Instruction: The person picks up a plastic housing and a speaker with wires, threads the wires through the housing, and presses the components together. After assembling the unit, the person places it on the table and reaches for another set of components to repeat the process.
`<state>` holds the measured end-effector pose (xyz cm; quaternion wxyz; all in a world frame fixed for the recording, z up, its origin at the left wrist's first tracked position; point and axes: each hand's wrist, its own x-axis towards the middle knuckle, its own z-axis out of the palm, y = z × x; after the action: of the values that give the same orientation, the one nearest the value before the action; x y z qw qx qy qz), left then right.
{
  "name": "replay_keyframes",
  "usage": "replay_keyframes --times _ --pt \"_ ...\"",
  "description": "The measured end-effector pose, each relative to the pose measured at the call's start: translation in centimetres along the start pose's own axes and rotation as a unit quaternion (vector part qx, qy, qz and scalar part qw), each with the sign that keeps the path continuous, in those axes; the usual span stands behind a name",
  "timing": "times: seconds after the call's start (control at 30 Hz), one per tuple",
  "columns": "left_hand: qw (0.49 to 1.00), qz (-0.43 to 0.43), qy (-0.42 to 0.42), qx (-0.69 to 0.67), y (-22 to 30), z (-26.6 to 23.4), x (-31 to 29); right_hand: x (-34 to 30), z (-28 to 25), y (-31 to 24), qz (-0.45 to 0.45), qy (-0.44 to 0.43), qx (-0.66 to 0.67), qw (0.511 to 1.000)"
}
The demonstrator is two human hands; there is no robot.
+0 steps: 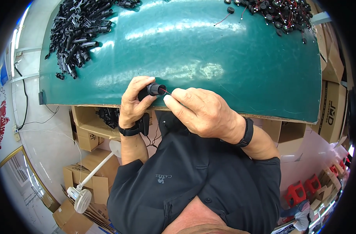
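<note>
My left hand (135, 99) is closed around a black plastic tube-like housing (153, 90) with a ribbed, open round end facing right. A thin red wire (165, 91) runs from that opening toward my right hand (203, 109). My right thumb and forefinger are pinched together on the wire's outer end. Both hands are just above the near edge of the green table (178, 50). Whatever lies deeper inside the housing is hidden.
A heap of black plastic housings (78, 37) covers the table's far left. Small round black parts with red wires (279, 15) are piled far right, one lone part (230, 10) beside them. Below the edge stands an open cardboard box (93, 121); a white fan (82, 199) is lower left.
</note>
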<state>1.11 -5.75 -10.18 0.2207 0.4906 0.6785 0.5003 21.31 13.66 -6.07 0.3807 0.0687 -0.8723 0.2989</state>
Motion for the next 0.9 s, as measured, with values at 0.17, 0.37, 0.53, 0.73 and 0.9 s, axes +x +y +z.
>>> replay_keyframes --times 0.17,0.37,0.53,0.73,0.9 --pt "1.000 0.006 -0.005 0.019 0.3 0.2 0.3 0.2 -0.1 0.2 0.038 -0.030 0.026 0.998" --pt "0.999 0.016 -0.021 0.041 1.7 0.4 0.8 -0.6 1.5 1.3 0.119 0.023 0.092 0.988" --pt "0.998 -0.001 -0.037 0.047 2.6 0.5 0.9 -1.1 1.4 1.6 0.173 0.009 0.093 0.980" --pt "0.998 -0.009 -0.043 0.042 3.0 0.7 0.8 -1.7 1.4 2.0 0.219 -0.001 0.140 0.966" --pt "0.997 0.002 -0.055 0.048 3.2 0.6 0.7 -2.0 1.2 2.2 0.268 -0.014 0.199 0.942"
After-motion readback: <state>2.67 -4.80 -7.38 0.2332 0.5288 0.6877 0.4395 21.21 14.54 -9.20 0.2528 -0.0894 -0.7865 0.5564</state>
